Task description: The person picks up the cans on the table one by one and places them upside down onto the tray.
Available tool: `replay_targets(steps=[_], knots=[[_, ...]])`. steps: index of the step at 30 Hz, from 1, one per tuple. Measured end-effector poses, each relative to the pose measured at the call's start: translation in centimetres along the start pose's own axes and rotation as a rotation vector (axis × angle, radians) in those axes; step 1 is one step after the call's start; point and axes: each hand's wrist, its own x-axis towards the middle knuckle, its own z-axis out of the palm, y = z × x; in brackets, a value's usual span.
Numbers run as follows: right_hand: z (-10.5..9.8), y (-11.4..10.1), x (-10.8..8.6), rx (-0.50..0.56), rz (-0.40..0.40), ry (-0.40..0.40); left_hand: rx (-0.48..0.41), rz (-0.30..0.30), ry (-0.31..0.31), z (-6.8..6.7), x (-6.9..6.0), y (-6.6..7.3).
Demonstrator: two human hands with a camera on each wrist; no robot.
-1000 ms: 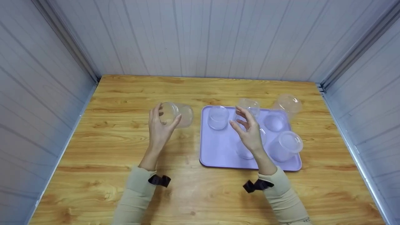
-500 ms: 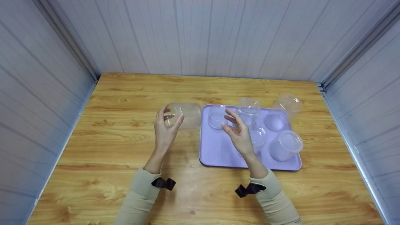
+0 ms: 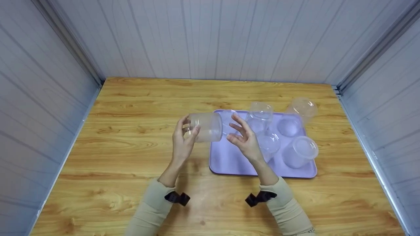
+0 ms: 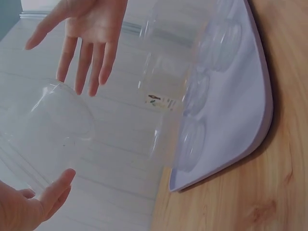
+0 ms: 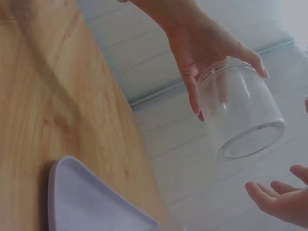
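Observation:
A clear plastic jar [image 3: 207, 127] is held on its side above the table, at the tray's left edge. My left hand [image 3: 182, 144] grips it round its ridged rim end, thumb on the near side. The jar's round base end [image 5: 252, 139] points towards my right hand [image 3: 246, 141]. That hand has its fingers spread and holds nothing. In the left wrist view its fingers [image 4: 83, 62] hang straight, close to the jar [image 4: 53, 120]; the right wrist view shows a gap between jar and fingertips [image 5: 255, 190]. Behind my right hand a clear container [image 3: 228, 115] is partly hidden.
A lilac tray [image 3: 224, 162] lies on the wooden table [image 3: 131, 137]. Several clear plastic containers stand on it, including a frosted one [image 3: 299, 152] at the right and another [image 3: 269, 142] by my right wrist. White panel walls [image 3: 210, 39] enclose the table.
My left hand has carried the jar rightwards to the tray's edge, turning its base end to the right. My right hand has moved left, closer to the jar.

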Motion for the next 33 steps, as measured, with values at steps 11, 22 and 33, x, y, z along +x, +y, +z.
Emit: replay_targets(steps=[11,22,33], knots=[[-0.1,0.2,-0.1,0.07,0.062,-0.108,-0.092,-0.056,-0.063,0.8,-0.9,0.0],[-0.3,0.1,-0.3,0.066,0.084,-0.2,-0.236,-0.097,-0.114,1.6,-1.3,-2.0],[-0.1,0.0,-0.5,0.034,0.083,-0.164,-0.22,-0.076,-0.179,2.4,-1.7,-3.6]])
